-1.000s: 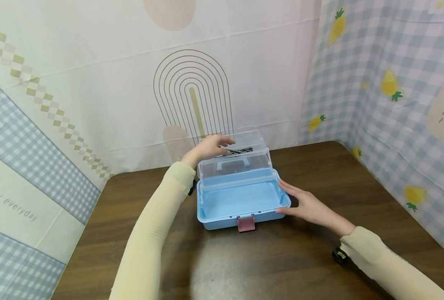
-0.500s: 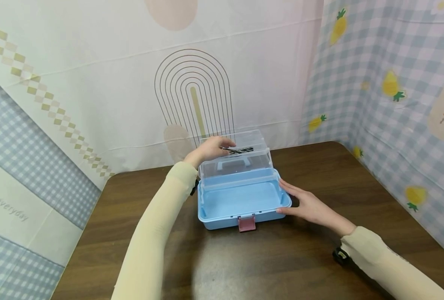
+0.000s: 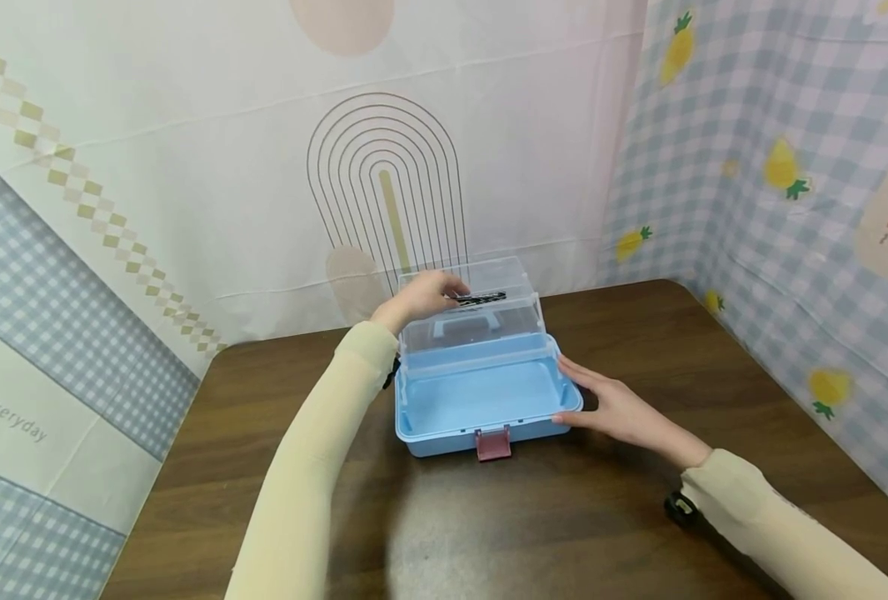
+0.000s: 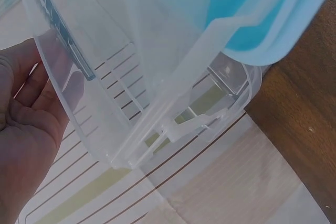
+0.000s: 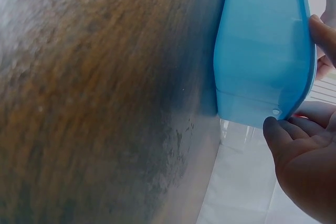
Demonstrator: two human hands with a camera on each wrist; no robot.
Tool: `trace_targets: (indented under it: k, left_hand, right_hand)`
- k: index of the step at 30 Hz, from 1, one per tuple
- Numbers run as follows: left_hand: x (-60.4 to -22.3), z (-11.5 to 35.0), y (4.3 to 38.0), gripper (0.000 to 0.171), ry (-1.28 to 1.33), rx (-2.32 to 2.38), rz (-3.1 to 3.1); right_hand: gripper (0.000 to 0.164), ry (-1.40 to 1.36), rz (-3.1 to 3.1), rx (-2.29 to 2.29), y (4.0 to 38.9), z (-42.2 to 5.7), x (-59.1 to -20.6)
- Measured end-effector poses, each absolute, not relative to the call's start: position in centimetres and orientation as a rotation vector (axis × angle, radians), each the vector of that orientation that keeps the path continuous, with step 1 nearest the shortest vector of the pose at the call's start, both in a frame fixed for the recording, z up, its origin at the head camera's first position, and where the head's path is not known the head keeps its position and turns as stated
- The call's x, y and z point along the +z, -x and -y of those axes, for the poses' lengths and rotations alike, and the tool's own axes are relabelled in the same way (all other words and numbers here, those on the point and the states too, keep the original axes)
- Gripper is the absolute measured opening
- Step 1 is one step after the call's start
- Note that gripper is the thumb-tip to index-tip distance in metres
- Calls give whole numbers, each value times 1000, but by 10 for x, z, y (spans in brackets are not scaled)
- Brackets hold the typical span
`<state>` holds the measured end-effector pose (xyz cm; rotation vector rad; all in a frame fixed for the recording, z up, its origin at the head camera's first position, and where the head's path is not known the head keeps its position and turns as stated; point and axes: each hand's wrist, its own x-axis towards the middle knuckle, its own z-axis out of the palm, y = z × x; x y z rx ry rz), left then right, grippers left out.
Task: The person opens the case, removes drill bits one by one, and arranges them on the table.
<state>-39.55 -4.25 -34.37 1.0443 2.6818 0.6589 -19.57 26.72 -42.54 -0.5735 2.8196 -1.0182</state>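
A light-blue storage box point(image 3: 481, 396) with a clear lid point(image 3: 504, 275) stands open, the lid tipped back. My left hand point(image 3: 425, 296) reaches over the lid's left side. Its thumb and fingers pinch one end of a slim dark item point(image 3: 481, 298); the exact kind is unclear. Through the clear plastic in the left wrist view, fingertips show close to the dark strip point(image 4: 65, 35) with pale marks. My right hand point(image 3: 612, 408) grips the box's right end, thumb at the front corner and fingers farther back along the rim; the right wrist view shows that grip on the blue wall point(image 5: 262, 51).
A pink latch point(image 3: 492, 444) hangs at the box's front. Beneath the box is a dark wooden table point(image 3: 489, 525). A patterned cloth point(image 3: 264, 183) hangs behind the table, and checked cloth point(image 3: 774, 208) runs along the right side.
The dark item between the left fingers now lies closer in line with the marked strip; earlier it angled away. The left hand has shifted slightly right. The right hand keeps its grip.
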Motion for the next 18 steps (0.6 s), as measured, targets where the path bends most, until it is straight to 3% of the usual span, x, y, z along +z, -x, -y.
trace_targets:
  k: [18]
  left_hand:
    - [-348,40,397,27,-971,679,-2713]
  right_hand:
    - [96,548,-2809,-1032,197,-268,-427]
